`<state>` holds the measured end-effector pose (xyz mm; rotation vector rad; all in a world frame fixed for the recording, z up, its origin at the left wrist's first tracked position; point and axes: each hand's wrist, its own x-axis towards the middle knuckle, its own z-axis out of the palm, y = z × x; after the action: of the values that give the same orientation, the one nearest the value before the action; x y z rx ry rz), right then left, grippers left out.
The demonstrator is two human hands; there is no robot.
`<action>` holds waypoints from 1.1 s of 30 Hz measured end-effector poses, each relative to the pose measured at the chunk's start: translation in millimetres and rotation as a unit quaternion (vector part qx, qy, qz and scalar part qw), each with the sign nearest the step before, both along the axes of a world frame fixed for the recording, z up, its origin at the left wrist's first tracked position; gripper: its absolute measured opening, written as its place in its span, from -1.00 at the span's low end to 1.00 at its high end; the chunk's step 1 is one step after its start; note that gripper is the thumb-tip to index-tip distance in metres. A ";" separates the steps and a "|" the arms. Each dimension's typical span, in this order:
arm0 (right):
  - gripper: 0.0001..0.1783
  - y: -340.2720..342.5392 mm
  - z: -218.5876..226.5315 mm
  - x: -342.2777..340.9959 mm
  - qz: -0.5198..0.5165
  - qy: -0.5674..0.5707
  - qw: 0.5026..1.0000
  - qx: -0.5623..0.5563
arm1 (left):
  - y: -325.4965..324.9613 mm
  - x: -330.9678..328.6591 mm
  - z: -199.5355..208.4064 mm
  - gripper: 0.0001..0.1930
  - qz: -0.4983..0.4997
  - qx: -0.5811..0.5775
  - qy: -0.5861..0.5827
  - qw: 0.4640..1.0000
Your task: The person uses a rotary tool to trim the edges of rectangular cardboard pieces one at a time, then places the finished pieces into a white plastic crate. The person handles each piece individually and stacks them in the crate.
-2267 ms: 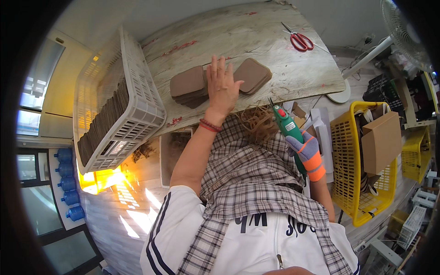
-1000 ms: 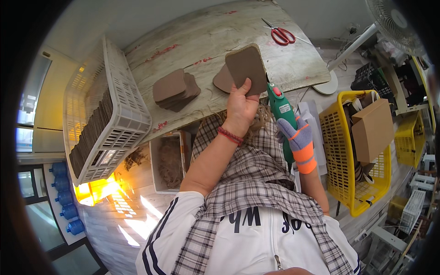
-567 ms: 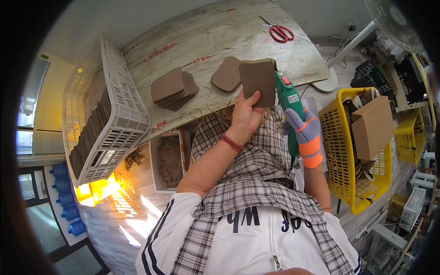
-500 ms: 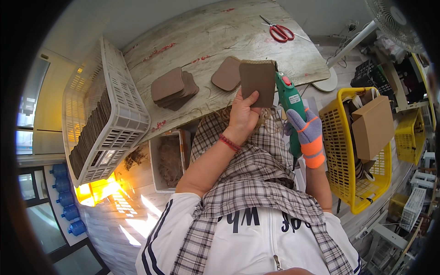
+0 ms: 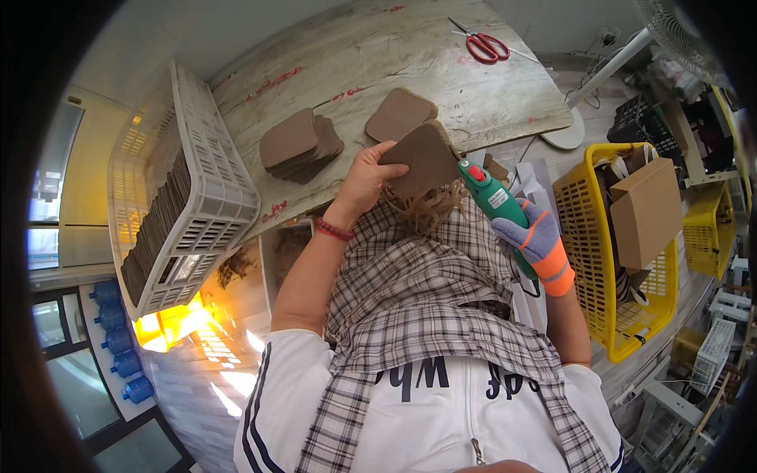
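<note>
Between its thumb and fingers, my left hand [image 5: 369, 175] pinches a brown rounded-corner pad [image 5: 423, 163], tilted over my lap near the table edge. My right hand [image 5: 533, 236], in a grey and orange glove, is wrapped round a green electric trimmer [image 5: 494, 197] with a red button. The tool's head is close to the pad's right edge; whether they touch I cannot tell. Another brown pad [image 5: 400, 113] lies just behind on the table. A stack of several such pads [image 5: 301, 145] is to its left. Curly brown trimmings [image 5: 426, 206] lie on my apron below the pad.
Red-handled scissors [image 5: 487, 49] lie on the table [image 5: 441, 59] at the far right. A white crate [image 5: 213, 165] packed with pads stands at left, and a yellow basket [image 5: 587, 260] holding a cardboard box [image 5: 646, 213] at right. A white bin [image 5: 268, 268] sits under the table.
The pad has turned from upright to tilted, lowered slightly with my left hand moving left. The trimmer has tipped further left and its head has come lower.
</note>
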<state>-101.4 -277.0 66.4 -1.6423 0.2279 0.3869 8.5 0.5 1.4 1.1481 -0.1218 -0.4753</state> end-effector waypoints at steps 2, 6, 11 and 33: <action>-0.62 4.9 -1.1 -0.1 0.002 -0.004 1.000 -0.009 | 1.5 -3.8 -0.4 -0.66 -0.013 0.007 0.021 1.000; -0.62 12.9 -2.4 2.9 0.002 -0.013 1.000 0.002 | 1.7 -12.4 -1.3 -0.65 -0.028 -0.002 0.066 0.997; -0.62 13.2 -4.5 6.9 0.015 0.007 0.999 0.033 | 6.8 -16.6 -1.5 -0.65 -0.036 0.033 0.081 0.996; -0.62 8.4 -7.5 0.2 0.109 0.040 0.993 -0.005 | 39.0 -7.2 27.4 -0.82 0.034 0.160 -0.046 0.985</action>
<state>-101.2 -268.6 58.9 -1.6694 0.1098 0.6188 1.4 39.5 28.8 1.4859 -0.0883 -0.3902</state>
